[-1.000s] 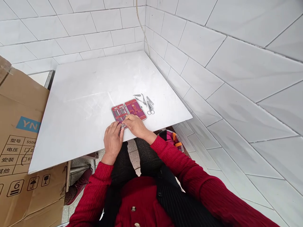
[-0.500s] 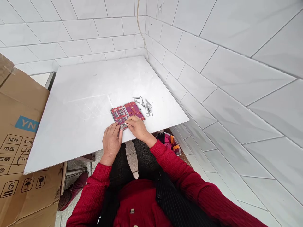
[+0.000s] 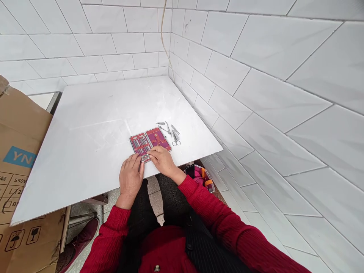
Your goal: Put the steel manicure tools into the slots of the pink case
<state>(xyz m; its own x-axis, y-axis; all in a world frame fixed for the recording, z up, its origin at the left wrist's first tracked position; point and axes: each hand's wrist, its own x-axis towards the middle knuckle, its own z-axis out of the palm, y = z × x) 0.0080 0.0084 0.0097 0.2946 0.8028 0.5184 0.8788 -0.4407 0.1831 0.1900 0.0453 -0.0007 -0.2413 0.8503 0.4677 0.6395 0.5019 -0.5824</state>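
An open manicure case (image 3: 159,143) with a red and purple lining lies near the table's front edge. Several slim metal tools (image 3: 140,142) sit in straps in its left half. My left hand (image 3: 131,175) is closed on the near left corner of the case, thumb toward the body. From the right, my right hand (image 3: 162,161) pinches at the near edge of that half; its fingertips hide what they hold. Between both hands shows a small silvery piece (image 3: 145,157), too small to name. Beside the case are small scissors (image 3: 176,143) and nippers (image 3: 166,129).
The white table (image 3: 93,151) meets tiled walls at the back and right. A large cardboard box (image 3: 22,125) stands at its left. Below the right front edge is an open container (image 3: 209,185) with pink and orange things and a dark phone-like object (image 3: 190,171).
The camera view has tilted up and shifted slightly, so everything sits lower and a little to the left. Both hands stay at the near edge of the manicure case, with only slight finger movement.
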